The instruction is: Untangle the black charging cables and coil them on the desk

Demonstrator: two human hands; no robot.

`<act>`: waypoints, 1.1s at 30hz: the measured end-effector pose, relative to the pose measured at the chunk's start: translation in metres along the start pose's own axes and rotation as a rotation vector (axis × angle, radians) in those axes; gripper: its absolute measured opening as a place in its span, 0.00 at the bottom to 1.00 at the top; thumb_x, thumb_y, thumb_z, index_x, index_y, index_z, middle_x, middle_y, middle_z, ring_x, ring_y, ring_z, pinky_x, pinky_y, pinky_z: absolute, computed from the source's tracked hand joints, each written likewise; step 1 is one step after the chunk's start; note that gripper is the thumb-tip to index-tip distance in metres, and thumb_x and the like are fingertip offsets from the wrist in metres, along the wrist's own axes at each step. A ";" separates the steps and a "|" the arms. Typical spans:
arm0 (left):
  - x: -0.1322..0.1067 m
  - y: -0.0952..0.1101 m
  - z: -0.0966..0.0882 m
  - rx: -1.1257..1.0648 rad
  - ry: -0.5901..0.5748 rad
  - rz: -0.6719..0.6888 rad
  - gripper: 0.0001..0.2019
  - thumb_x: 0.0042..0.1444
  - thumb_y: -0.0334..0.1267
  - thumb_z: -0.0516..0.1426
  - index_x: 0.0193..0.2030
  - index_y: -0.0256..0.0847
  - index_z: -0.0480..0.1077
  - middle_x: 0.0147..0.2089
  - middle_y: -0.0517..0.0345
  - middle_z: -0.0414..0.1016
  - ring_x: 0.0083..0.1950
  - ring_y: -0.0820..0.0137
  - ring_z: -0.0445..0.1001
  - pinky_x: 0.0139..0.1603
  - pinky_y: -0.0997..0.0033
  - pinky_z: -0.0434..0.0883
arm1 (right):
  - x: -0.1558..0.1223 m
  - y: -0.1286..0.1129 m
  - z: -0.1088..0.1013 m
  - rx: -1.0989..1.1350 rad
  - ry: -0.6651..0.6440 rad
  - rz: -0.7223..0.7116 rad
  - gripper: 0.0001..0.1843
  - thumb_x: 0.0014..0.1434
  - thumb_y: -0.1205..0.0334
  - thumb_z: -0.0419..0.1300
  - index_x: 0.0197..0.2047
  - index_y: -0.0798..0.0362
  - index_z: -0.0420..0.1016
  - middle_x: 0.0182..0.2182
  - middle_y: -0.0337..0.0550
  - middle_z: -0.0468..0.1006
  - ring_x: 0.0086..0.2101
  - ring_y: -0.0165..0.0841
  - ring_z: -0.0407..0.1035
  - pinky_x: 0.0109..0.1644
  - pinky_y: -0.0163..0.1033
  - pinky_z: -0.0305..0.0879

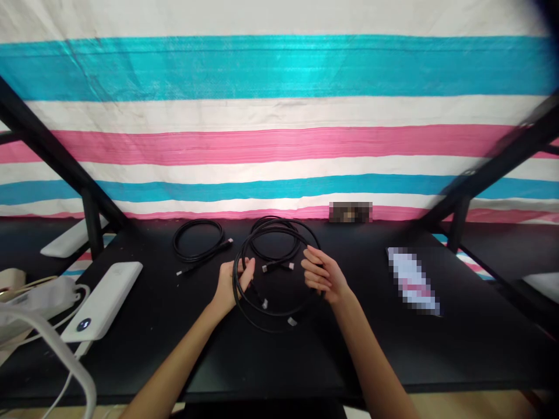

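A black cable is looped into a big coil above the black table, held between both hands. My left hand is closed round the coil's left side. My right hand grips the right side with fingers curled. Silver plug ends hang loose inside and below the loop. A smaller coiled black cable lies on the table just behind the held coil. Another coiled black cable rests further left.
A white power bank lies at the table's left edge, with white cords and a white device beside it. A blurred flat object lies to the right. Black frame bars slant at both sides before a striped tarp.
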State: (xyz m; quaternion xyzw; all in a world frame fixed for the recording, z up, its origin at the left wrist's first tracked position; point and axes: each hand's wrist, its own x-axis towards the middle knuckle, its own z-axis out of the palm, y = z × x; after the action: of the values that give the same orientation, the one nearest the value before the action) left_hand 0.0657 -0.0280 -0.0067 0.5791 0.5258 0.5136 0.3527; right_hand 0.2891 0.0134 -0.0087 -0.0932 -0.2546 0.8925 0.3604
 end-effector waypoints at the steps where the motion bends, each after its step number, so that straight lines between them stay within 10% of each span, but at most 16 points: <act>1: 0.001 0.000 -0.001 0.030 0.054 0.044 0.20 0.54 0.45 0.57 0.15 0.39 0.64 0.16 0.60 0.64 0.19 0.75 0.62 0.24 0.74 0.59 | -0.001 0.000 0.000 -0.001 -0.005 -0.015 0.25 0.64 0.58 0.53 0.20 0.51 0.44 0.10 0.24 0.48 0.09 0.19 0.32 0.07 0.21 0.39; 7: 0.008 -0.002 -0.004 -0.144 0.002 0.016 0.15 0.57 0.46 0.56 0.46 0.39 0.71 0.23 0.61 0.72 0.23 0.74 0.68 0.26 0.76 0.64 | 0.000 0.003 0.002 0.023 -0.065 -0.094 0.24 0.65 0.61 0.51 0.19 0.51 0.47 0.10 0.24 0.46 0.08 0.19 0.33 0.07 0.22 0.39; 14: 0.006 -0.007 -0.009 -0.167 -0.587 -0.254 0.21 0.61 0.51 0.50 0.39 0.34 0.73 0.19 0.57 0.71 0.21 0.72 0.71 0.24 0.75 0.63 | -0.003 0.000 0.005 0.122 -0.077 -0.335 0.24 0.66 0.65 0.46 0.18 0.52 0.46 0.11 0.27 0.47 0.09 0.19 0.37 0.08 0.23 0.40; 19: 0.006 -0.005 -0.017 -0.343 -0.858 -0.227 0.25 0.52 0.37 0.60 0.58 0.38 0.64 0.36 0.51 0.78 0.39 0.65 0.77 0.44 0.66 0.68 | -0.006 -0.005 0.004 0.172 -0.026 -0.392 0.25 0.66 0.64 0.46 0.18 0.51 0.45 0.11 0.26 0.43 0.09 0.19 0.35 0.07 0.23 0.36; 23: 0.006 0.001 -0.017 -0.631 -0.704 -0.118 0.28 0.52 0.41 0.60 0.59 0.38 0.62 0.47 0.46 0.75 0.49 0.58 0.74 0.53 0.60 0.64 | -0.006 -0.008 -0.001 0.136 0.023 -0.314 0.25 0.65 0.62 0.49 0.18 0.52 0.44 0.10 0.25 0.44 0.08 0.18 0.31 0.06 0.21 0.34; 33: 0.010 -0.007 -0.005 -0.369 -0.224 -0.247 0.25 0.57 0.48 0.56 0.58 0.41 0.56 0.25 0.67 0.71 0.10 0.81 0.58 0.12 0.78 0.63 | 0.003 0.004 0.012 -0.219 0.248 0.030 0.24 0.56 0.54 0.60 0.20 0.51 0.50 0.10 0.24 0.51 0.10 0.17 0.35 0.07 0.21 0.37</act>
State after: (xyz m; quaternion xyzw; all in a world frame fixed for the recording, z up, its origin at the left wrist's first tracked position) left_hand 0.0582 -0.0176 -0.0100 0.4896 0.4473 0.4865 0.5688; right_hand 0.2800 0.0087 -0.0002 -0.2451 -0.3027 0.8463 0.3635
